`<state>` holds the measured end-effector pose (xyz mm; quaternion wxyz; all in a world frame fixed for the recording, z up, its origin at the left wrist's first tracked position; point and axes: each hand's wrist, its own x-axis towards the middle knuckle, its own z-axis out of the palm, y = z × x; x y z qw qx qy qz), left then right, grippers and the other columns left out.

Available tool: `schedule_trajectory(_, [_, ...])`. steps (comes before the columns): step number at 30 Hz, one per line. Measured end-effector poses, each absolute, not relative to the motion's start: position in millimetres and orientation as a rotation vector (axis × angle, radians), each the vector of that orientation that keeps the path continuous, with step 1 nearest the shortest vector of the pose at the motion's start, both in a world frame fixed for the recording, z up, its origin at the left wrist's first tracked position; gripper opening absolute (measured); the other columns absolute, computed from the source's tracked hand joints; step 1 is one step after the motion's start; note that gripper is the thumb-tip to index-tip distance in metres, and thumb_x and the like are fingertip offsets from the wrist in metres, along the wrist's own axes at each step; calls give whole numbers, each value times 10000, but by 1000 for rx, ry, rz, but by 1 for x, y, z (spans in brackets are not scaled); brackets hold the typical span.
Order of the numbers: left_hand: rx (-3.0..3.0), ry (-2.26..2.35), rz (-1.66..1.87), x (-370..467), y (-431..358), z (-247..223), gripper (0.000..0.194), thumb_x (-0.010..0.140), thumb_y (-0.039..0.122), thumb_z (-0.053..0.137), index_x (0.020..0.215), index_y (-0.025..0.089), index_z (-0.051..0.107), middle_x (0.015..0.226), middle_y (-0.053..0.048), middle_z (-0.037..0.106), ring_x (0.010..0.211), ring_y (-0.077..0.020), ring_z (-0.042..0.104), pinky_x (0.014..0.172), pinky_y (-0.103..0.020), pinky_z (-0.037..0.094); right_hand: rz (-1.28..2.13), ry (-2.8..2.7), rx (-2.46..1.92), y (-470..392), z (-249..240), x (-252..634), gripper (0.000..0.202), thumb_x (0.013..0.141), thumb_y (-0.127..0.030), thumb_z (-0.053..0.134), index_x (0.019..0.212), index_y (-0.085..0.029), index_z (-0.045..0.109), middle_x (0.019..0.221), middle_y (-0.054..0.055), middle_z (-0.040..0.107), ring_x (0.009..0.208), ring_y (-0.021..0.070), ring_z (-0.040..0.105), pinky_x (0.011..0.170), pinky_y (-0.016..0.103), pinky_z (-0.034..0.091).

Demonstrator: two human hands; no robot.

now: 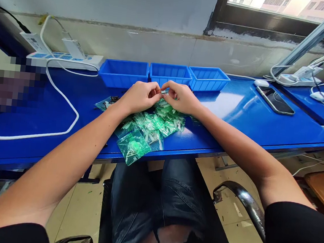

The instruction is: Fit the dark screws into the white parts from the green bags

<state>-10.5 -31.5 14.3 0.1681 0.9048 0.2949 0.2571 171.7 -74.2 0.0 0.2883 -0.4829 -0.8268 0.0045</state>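
Jeans (132, 195), near; green bags (134, 146), on table (244, 125); left hand (138, 97) and right hand (184, 97) at their far side, fingertips pinched narrowly round a small piece (164, 92), seemingly fine handling, the next move calling for a light, steady grip.

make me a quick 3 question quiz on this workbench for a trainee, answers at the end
1. How many blue plastic bins stand in a row near the wall?
2. True or false: the black-screened smartphone lies to the right of the bins.
3. What is piled beneath the left hand and right hand?
a) white charging cables
b) small clear plastic packets
c) metal tools

Key: 1. three; 2. true; 3. b
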Motion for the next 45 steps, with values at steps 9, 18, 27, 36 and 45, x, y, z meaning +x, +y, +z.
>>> schedule_trajectory(9, [2608,897,680,-9,-30,13,251,804,302,484,802,120,658,663,-34,629,600,-133,527,588,-263,355,8,-2202,-1316,-78,4,169,139,851,-176,467,906,-150,593,760,16,573,716,139,502,662,259,357])
schedule_trajectory(18, [2581,949,757,-9,-31,13,247,809,308,515,896,120,651,677,-30,631,615,-139,538,630,-276,391,7,-2199,-1398,-76,4,168,215,925,-260,407,903,-139,583,776,28,569,743,143,499,674,267,333])
schedule_trajectory(27, [2571,890,769,-9,-30,11,230,826,310,492,857,125,625,664,-22,607,652,-147,559,665,-288,412,7,-2175,-1363,-76,2,169,145,888,-220,450,974,-165,554,743,6,556,721,140,495,665,266,343])
schedule_trajectory(36, [2547,870,796,-9,-31,12,170,803,276,539,923,166,586,668,1,612,627,-125,560,612,-254,391,-18,-2128,-1457,-79,6,164,202,913,-230,398,831,-153,567,744,38,595,685,149,514,640,264,331])
schedule_trajectory(45, [2569,888,719,-9,-33,13,186,815,310,476,821,167,596,638,-2,615,574,-135,538,542,-248,349,42,-2140,-1428,-82,9,164,78,848,-185,511,887,-169,576,652,-5,561,653,147,504,614,246,339])
